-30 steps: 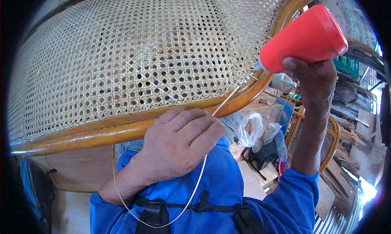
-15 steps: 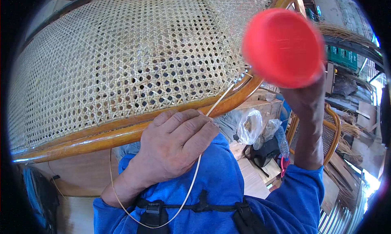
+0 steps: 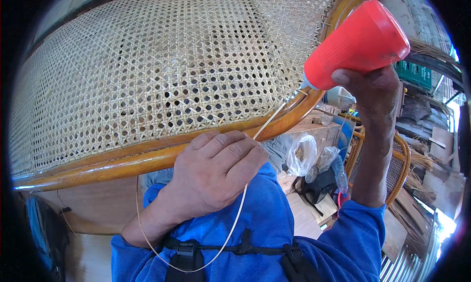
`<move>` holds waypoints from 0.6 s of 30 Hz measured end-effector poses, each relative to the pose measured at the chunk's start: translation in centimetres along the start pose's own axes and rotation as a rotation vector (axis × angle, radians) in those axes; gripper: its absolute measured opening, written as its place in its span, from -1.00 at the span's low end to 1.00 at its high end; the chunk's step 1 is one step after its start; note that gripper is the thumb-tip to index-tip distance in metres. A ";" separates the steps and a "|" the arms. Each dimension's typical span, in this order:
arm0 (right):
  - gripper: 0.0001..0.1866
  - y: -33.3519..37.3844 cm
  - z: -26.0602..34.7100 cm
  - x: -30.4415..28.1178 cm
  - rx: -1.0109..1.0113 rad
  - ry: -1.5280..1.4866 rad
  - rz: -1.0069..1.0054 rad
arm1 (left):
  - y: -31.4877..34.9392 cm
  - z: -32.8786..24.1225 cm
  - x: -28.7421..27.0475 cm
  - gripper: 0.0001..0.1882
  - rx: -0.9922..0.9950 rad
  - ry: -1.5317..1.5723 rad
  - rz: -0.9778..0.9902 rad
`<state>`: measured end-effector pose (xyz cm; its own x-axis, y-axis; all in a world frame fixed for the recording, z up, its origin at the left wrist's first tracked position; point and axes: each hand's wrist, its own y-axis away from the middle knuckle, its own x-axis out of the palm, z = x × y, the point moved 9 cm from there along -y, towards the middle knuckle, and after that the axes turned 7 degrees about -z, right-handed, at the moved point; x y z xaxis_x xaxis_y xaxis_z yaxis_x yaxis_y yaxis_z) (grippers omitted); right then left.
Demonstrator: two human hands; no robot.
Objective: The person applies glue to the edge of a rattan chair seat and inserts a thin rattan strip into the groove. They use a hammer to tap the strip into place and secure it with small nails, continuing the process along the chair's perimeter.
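Red plastic, our bottle (image 3: 355, 44) should squeeze softly, best taken mid-body, our right hand's (image 3: 375, 88) fingers wrapping it; our left hand's (image 3: 218, 171) close-pressed fingers hold a springy-looking strand (image 3: 234, 220).

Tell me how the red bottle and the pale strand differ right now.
The red bottle is thick and rounded; the pale strand is thin and line-like. The right hand holds the red bottle tilted, narrow end down; the pale strand passes under the left hand and curves in a loop below. Both have a part close by the wooden frame.
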<state>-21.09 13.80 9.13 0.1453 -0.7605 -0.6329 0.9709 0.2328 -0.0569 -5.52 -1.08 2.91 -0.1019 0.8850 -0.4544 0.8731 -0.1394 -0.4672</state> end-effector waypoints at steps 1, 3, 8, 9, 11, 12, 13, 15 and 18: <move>-0.46 0.0 -0.1 0.1 0.002 -0.009 0.000 | 0.0 0.0 0.0 -0.68 0.003 -0.003 -0.004; -0.46 0.0 -0.1 0.3 0.004 -0.030 -0.002 | 0.0 0.0 0.0 -0.68 0.009 -0.011 -0.012; -0.47 0.0 -0.3 0.7 0.069 0.049 0.038 | -0.2 0.0 0.0 -0.69 -0.002 0.001 -0.002; -0.47 0.1 -0.2 0.8 0.083 0.074 0.041 | -0.2 0.0 0.0 -0.69 -0.002 0.002 -0.001; -0.47 0.2 0.4 1.7 0.062 0.061 0.098 | -0.1 0.0 0.1 -0.69 0.001 -0.002 0.002; -0.47 0.2 0.6 2.1 0.048 0.054 0.128 | -0.1 0.0 0.0 -0.69 0.002 -0.008 0.001; -0.48 0.4 2.2 2.0 -0.148 0.224 0.102 | -0.1 0.0 0.0 -0.69 0.000 -0.001 0.003; -0.51 1.4 4.1 1.6 -0.378 0.381 0.028 | -0.1 0.0 -0.1 -0.69 -0.012 0.005 0.006; -0.54 1.2 2.3 -1.9 -0.131 0.023 -0.163 | -0.4 -0.1 -0.1 -0.70 -0.005 0.030 0.010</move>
<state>-19.75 14.08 12.03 -0.0173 -0.7806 -0.6248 0.9479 0.1861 -0.2587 -5.80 -1.12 3.20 -0.0786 0.8963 -0.4365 0.8764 -0.1466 -0.4588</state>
